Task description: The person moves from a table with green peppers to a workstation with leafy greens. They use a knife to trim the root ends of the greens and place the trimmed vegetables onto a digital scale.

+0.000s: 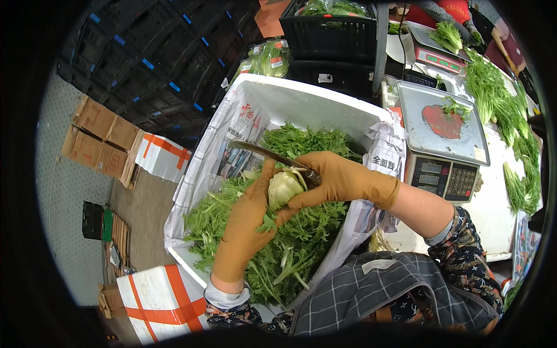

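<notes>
Both my hands wear orange-brown rubber gloves above a white foam box (pixel 324 93) lined with newspaper. My left hand (pixel 252 213) holds a leafy green vegetable by its pale, rounded base (pixel 285 189), which faces up between the hands. In my right hand (pixel 339 180) is a knife with a curved, dark blade (pixel 265 152); the blade points left across the top of the base, and a thin peel or stalk lies beside it. Loose frilly greens (pixel 304 235) fill the box below the hands. The held plant's leaves are mostly hidden by my left hand.
A digital scale (pixel 444 126) with leaf scraps stands on the white table at right, with bunches of greens (pixel 496 95) behind it. Black crates (pixel 330 39) are stacked ahead. Taped foam boxes (pixel 152 300) stand at lower left. Other people work at upper right, one in grey gloves.
</notes>
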The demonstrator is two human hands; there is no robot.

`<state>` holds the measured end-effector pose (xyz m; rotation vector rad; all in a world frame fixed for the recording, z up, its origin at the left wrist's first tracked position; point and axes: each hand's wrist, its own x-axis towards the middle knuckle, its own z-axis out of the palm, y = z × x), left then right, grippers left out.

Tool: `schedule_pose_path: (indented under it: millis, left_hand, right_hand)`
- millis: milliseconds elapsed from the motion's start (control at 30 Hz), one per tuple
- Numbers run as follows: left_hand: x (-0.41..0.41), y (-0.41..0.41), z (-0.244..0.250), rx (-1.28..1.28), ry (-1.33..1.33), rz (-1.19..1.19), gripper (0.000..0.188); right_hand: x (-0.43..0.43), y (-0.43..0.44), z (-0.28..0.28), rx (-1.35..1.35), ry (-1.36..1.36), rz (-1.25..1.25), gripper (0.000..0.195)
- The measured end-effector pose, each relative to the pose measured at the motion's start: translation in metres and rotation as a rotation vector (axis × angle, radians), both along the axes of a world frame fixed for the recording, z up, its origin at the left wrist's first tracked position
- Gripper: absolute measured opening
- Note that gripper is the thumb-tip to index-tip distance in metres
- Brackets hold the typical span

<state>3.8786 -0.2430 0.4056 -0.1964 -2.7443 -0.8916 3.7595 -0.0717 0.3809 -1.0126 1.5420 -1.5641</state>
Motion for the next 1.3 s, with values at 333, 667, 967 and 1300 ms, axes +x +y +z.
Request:
schedule_pose_path:
  millis: [333, 667, 967, 1300]
  left_hand:
    - [0.000, -0.014, 0.009, -0.253, 0.141, 0.107, 0.047]
    - [0.008, -0.014, 0.007, -0.489, 0.199, -0.018, 0.041]
    - [-0.011, -0.008, -0.036, 1.523, -0.415, -0.012, 0.065]
    - [-0.003, -0.040, -0.037, 1.464, 0.080, 0.217, 0.036]
  right_hand:
    - [-0.008, -0.005, -0.010, 0.014, 0.867, -0.359, 0.031]
    - [-0.029, -0.005, -0.020, -0.267, 0.269, -0.616, 0.051]
    - [0.011, -0.008, -0.007, -0.233, 1.216, -0.293, 0.042]
    - [-0.023, 0.000, -0.027, -0.160, 0.524, -0.632, 0.031]
